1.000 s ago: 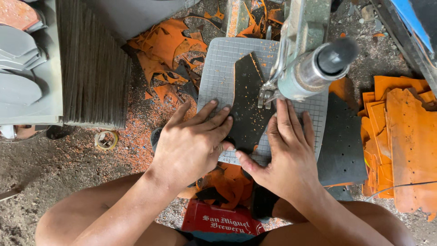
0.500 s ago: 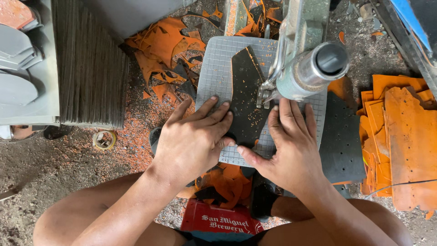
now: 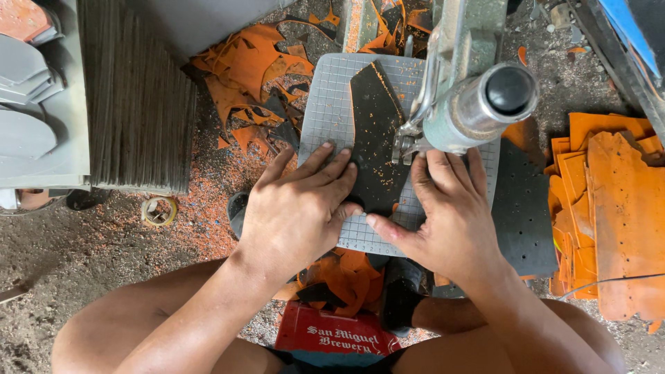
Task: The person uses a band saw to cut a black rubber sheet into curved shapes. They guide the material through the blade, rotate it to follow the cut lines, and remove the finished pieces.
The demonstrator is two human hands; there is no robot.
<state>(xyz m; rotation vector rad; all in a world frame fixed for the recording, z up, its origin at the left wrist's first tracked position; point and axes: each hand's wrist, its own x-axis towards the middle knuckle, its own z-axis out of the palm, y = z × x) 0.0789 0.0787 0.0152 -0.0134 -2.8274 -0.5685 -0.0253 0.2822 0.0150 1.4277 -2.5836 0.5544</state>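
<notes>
A black rubber piece (image 3: 376,131) lies on a grey gridded cutting table (image 3: 327,118) under a metal cutting machine arm (image 3: 471,97). My left hand (image 3: 298,208) presses flat on the near left edge of the black piece, fingers spread. On the near right side my right hand (image 3: 447,215) presses down as well, fingertips close to the machine's blade and thumb on the piece's near tip. Orange dust speckles the black piece.
Orange and black offcuts (image 3: 256,76) litter the ground left of the table. A stack of orange sheets (image 3: 609,208) lies at right, a dark perforated plate (image 3: 523,208) beside it. A tall pile of grey sheets (image 3: 135,97) stands at left. A red crate (image 3: 332,336) sits between my legs.
The black piece has been pushed farther away along the table past the blade, and both hands have slid forward with it.
</notes>
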